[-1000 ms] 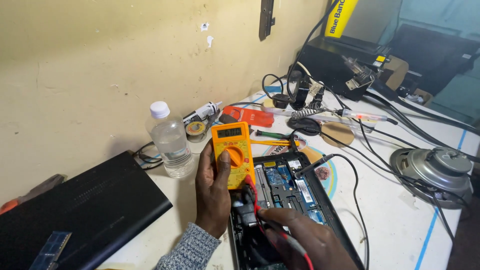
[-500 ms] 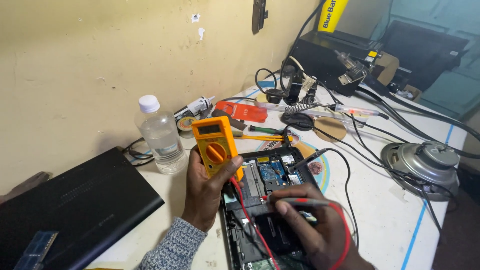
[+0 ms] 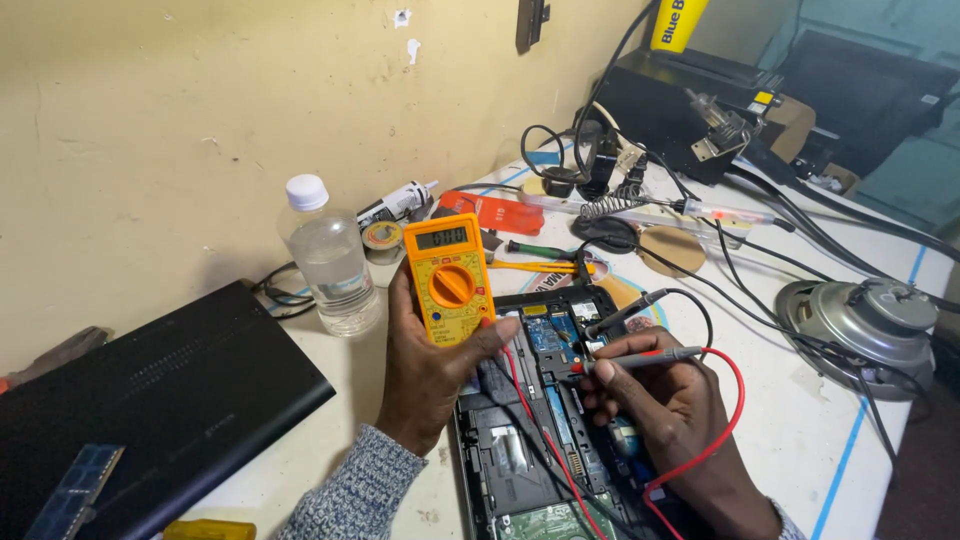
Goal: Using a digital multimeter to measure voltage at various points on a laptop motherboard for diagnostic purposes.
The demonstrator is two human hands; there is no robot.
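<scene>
Multimeter (image 3: 449, 279), orange body with a grey display and round dial, is held upright in the left hand (image 3: 425, 375), fingers wrapped behind the case and thumb pressed on its lower right edge, raised just above the left side of the opened laptop chassis (image 3: 540, 430) on the bench (image 3: 850, 450). Right hand (image 3: 670, 400) has its fingers pinched on both test probes (image 3: 640, 355): one with a red tip end pointing left onto the blue board area inside the chassis, the other black one angled up and left above it. Red lead (image 3: 725, 410) loops out to the right of the right hand and runs back down; a second red wire and a black wire run from the meter down across the chassis. Clear plastic bottle (image 3: 328, 260) with a white cap stands just left of the meter, near the wall. Closed black laptop (image 3: 140, 400) lies at the left, well apart from the hands. Behind the chassis: screwdrivers with yellow handles, a red flat tool, a solder reel, tangled black cables. Round metal motor (image 3: 860, 325) sits at the right bench edge.
</scene>
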